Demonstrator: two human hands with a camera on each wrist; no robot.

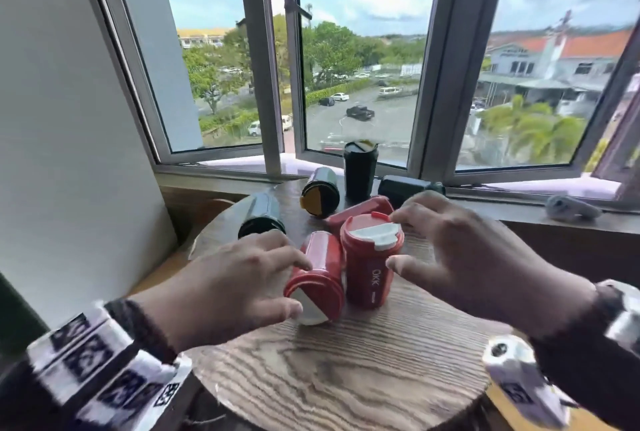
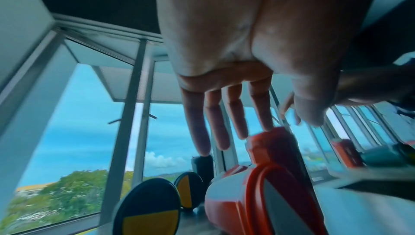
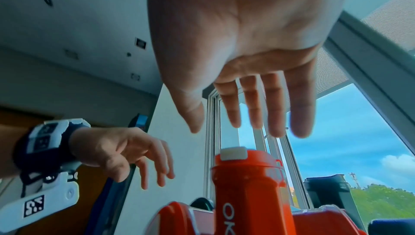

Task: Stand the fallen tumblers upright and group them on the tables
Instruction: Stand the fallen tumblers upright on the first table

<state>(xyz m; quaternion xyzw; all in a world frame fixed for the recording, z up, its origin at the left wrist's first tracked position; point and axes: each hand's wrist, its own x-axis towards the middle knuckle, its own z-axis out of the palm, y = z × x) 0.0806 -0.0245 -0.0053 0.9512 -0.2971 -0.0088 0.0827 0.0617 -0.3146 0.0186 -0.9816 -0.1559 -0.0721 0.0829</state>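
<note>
Overhead, both hands, left [image 1: 225,278] and right [image 1: 471,257], hover spread-fingered above a round wooden table [image 1: 346,368] beside windows [image 1: 360,49].

Red tumbler [image 1: 370,264] upright, red tumbler [image 1: 317,278] fallen

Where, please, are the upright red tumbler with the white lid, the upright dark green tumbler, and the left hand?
Upright red tumbler with white lid [image 1: 370,278]: head view, on its side wall.
Upright dark green tumbler [image 1: 358,176]: head view, mid-body.
Left hand [image 1: 228,287]: head view, back of hand.
</note>
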